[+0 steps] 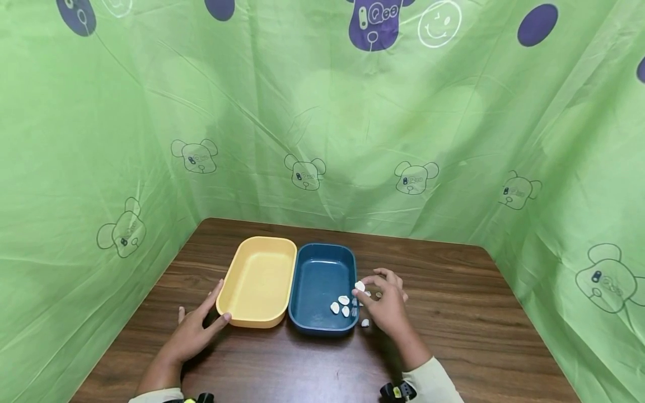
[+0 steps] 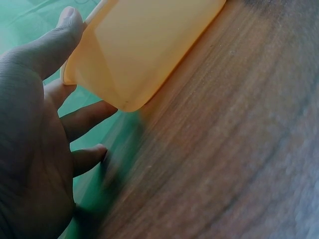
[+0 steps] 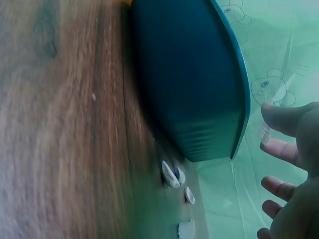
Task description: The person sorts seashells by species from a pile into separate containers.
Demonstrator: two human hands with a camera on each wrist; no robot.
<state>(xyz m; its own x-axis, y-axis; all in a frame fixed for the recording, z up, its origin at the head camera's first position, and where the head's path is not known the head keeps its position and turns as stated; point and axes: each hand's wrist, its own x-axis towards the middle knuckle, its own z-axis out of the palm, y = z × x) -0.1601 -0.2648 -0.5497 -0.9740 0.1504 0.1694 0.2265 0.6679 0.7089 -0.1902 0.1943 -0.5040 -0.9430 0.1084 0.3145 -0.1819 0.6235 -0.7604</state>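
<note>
Between thumb and index finger, my right hand (image 1: pixel 389 305) pinches a small white shell (image 1: pixel 360 286) above the right rim of the blue tray (image 1: pixel 322 331). The ridges of this shell (image 3: pixel 265 133) show in the right wrist view. Inside the blue tray lie three white shells (image 1: pixel 344 300) near its right front corner. More shells (image 3: pixel 170 174) lie on the table outside that tray, partly hidden by my right hand in the head view. My left hand (image 1: pixel 191 336) rests its spread, fairly straight fingers and thumb against the left front corner of the yellow tray (image 1: pixel 252 323).
The two trays stand side by side on a brown wood-grain table (image 1: pixel 282 369). A single shell (image 1: pixel 365 323) lies by the blue tray's front right corner. Green printed cloth (image 1: pixel 322 112) hangs behind the table and along both sides.
</note>
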